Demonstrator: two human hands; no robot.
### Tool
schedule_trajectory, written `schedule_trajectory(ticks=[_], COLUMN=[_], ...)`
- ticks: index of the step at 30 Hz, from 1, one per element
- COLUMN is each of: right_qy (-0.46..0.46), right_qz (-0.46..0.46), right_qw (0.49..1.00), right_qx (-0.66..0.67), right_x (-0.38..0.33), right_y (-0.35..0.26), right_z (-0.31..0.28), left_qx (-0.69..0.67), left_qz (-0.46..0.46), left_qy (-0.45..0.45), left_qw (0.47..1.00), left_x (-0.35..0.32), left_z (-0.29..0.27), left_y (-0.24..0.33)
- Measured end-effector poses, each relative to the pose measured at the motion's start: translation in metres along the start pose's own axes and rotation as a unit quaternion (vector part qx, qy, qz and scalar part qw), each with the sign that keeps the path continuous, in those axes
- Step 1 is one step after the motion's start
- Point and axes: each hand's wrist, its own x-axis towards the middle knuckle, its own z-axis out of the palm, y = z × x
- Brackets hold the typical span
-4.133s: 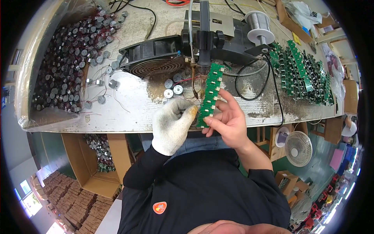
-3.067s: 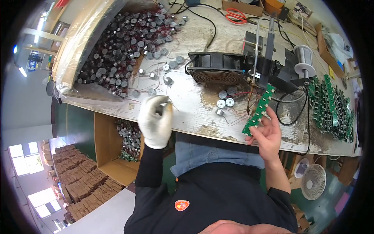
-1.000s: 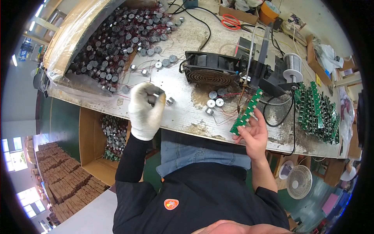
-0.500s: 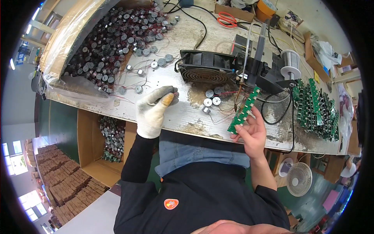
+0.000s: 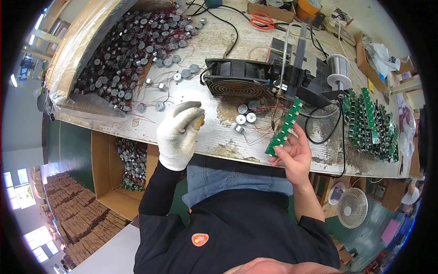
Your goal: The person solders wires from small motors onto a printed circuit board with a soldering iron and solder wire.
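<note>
My left hand, in a white glove with a stained thumb, hovers over the front of the bench. Its fingers curl in toward the thumb, and whatever they may hold is hidden. With my bare right hand I pinch the lower end of a green circuit board strip, which slants up and right toward a soldering machine. Left of the strip, several small round motors with thin wires lie on the bench. A black fan stands behind them.
A large heap of motors spills from a plastic-lined box at left. Green board strips are piled at right. A solder spool stands beside the machine; red scissors lie at the back. Below the bench sits an open carton.
My left hand has turned a little and shifted slightly left and down, its fingers curling differently. The right hand keeps the strip almost in place.
</note>
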Motion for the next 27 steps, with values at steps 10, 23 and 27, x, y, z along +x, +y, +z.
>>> schedule_trajectory(ticks=[10, 23, 27], right_qy=[0.000, 0.003, 0.008], right_qz=[0.008, 0.003, -0.001], right_qw=[1.000, 1.000, 0.999], right_qx=[0.017, 0.029, 0.042], right_x=[-0.001, 0.005, 0.006], right_y=[-0.001, -0.006, -0.002], right_z=[0.001, 0.005, 0.005], left_qx=[-0.279, -0.184, -0.198], left_qz=[-0.281, -0.238, -0.303], left_qy=[-0.108, -0.182, -0.173], left_qw=[0.912, 0.936, 0.916], left_x=[-0.025, -0.028, -0.022], left_z=[0.024, 0.067, 0.081], left_y=[0.005, 0.035, 0.043])
